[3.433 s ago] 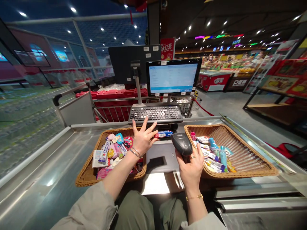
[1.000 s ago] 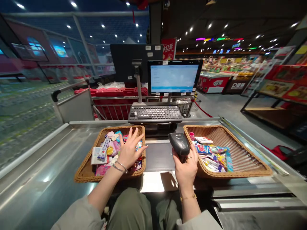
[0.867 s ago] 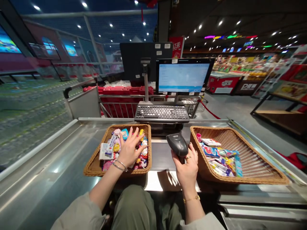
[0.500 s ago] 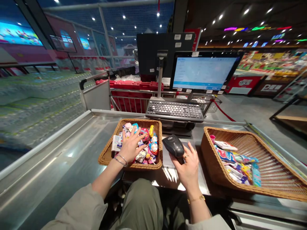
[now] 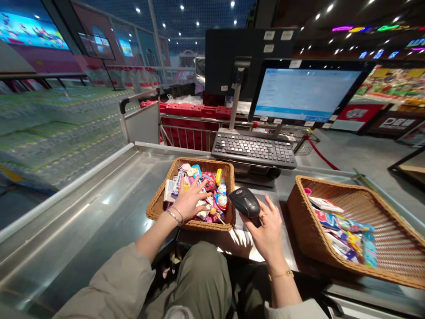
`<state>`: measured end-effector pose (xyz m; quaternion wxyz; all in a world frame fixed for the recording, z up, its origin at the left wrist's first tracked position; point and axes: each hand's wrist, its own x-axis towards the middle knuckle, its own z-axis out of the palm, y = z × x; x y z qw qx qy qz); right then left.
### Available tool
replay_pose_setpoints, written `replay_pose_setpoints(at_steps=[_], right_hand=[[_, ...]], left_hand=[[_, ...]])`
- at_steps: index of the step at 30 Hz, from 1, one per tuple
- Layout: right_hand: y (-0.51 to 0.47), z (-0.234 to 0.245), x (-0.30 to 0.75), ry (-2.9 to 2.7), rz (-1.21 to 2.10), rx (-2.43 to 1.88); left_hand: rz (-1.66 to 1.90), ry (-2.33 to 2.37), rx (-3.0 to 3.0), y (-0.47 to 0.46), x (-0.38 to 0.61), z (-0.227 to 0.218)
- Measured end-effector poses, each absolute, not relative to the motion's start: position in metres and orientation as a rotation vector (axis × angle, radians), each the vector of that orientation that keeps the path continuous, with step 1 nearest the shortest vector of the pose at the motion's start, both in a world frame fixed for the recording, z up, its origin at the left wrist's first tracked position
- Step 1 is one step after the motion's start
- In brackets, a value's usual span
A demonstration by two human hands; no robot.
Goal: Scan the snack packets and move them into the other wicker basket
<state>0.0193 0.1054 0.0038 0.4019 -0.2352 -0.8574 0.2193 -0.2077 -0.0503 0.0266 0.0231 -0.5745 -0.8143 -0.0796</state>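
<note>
My left hand (image 5: 191, 199) rests over the candy and small toys in a wicker basket (image 5: 155, 208), its fingers spread and holding nothing I can see. Under and around it lie colourful wrapped sweets, a white box (image 5: 170, 190), a yellow packet (image 5: 218, 177) and round figure-shaped packs (image 5: 221, 197). My right hand (image 5: 268, 230) grips a black handheld barcode scanner (image 5: 245, 202), which is held just right of this basket. My palm hides part of the basket's contents.
A larger wicker basket (image 5: 303, 230) with several packets stands at the right. Behind the scanner are a black keyboard (image 5: 254, 148) and a lit monitor (image 5: 305, 94). The metal counter (image 5: 109, 217) stretches left, and a shopping cart (image 5: 189, 137) stands beyond it.
The view has turned slightly left, so everything sits farther right in the picture. My left hand stays over the candy with fingers spread; my right hand still holds the scanner.
</note>
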Motion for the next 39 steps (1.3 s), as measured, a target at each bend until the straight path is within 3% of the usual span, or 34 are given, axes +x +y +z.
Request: replay_pose_setpoints(at_steps=[15,39], right_hand=[[0.102,0.001,0.014,-2.147,0.550,-0.563],[0.103,-0.001,0.012,-2.124,0.568,-0.570]], left_hand=[[-0.076,-2.643,-1.783,-0.107,-0.242,0.030],[0.145,-2.661,-1.977,-0.070,-0.234,0.029]])
